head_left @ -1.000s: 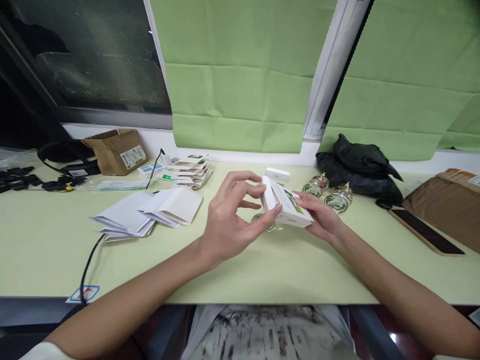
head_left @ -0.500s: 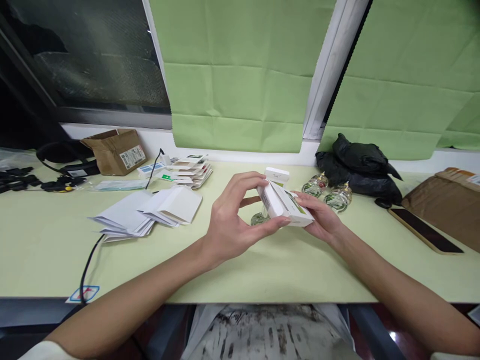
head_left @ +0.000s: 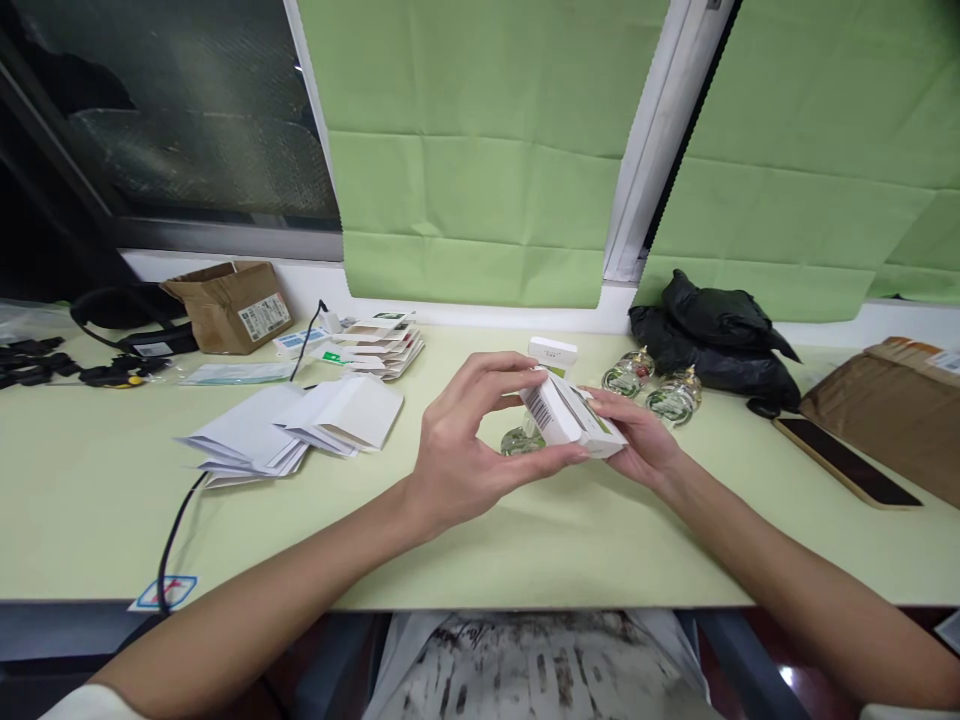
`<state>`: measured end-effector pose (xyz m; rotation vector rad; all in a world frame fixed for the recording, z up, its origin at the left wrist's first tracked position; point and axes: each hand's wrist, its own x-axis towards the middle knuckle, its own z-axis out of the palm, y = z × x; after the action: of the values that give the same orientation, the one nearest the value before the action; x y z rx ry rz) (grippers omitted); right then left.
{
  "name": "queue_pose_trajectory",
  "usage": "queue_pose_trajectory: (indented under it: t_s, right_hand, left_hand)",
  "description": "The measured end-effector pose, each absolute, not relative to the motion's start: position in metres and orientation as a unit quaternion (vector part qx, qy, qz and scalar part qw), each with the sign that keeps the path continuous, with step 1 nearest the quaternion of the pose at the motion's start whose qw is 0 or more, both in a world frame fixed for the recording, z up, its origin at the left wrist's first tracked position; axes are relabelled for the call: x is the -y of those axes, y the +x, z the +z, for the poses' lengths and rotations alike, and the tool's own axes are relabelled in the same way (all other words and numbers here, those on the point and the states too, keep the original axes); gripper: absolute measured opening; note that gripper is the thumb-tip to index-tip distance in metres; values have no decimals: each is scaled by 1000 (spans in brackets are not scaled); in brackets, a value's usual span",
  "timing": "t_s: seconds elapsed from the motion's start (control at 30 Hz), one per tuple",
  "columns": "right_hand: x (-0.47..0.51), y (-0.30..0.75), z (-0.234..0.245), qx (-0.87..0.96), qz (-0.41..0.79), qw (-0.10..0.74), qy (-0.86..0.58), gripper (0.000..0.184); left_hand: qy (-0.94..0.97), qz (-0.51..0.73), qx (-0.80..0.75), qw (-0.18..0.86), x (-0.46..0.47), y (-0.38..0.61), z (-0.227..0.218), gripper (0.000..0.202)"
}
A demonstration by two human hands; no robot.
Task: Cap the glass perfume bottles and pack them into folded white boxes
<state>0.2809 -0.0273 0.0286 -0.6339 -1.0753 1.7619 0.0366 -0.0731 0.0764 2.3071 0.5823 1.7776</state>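
A small white carton (head_left: 562, 412) with green print is held tilted above the table, between my two hands. My right hand (head_left: 641, 435) grips its right end. My left hand (head_left: 469, 440) curves around the left end, thumb along the lower edge and fingertips at the top; a barcode shows on that end face. Behind the carton a clear glass object (head_left: 517, 440) with green inside is partly hidden. A second white box (head_left: 553, 350) stands just beyond, its lower part covered. Two round glass ornaments (head_left: 628, 375) with gold-coloured tops lie right of it.
Folded white papers (head_left: 300, 420) lie on the left, with a stack of flattened cartons (head_left: 382, 345) behind. A brown box (head_left: 240, 310) stands by the window. Black plastic bags (head_left: 712, 335), a phone (head_left: 847, 460) and a cardboard parcel (head_left: 892, 405) are on the right.
The carton has tilted slightly and its barcoded end faces me more. My left fingertips have shifted a little to the right along it. Other things look the same.
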Motion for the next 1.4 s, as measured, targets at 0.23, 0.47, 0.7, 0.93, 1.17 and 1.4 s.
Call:
queue_pose_trajectory:
  t_s: [0.23,0.47,0.7,0.93,1.17,1.4]
  right_hand:
    - [27,282,26,445,718,468,-258,37]
    - [27,282,27,429,733,467,-245,34]
    - [27,283,27,423,731,474,-252,33]
    - [28,281,27,431,721,480,-255,35]
    - [29,281,28,443,709,480,-266,37]
    - [29,280,28,446,700,489,-267,34]
  left_hand:
    - [770,601,-199,78,73,37,77,54]
    - [770,592,-210,108,74,35,76,58]
    - [778,580,-218,103,75,34,77,55]
    - [776,587,-207,103,74,36,74,58]
    - [764,602,-197,123,72,36,69,58]
    - [773,595,-189,114,71,34,65,57]
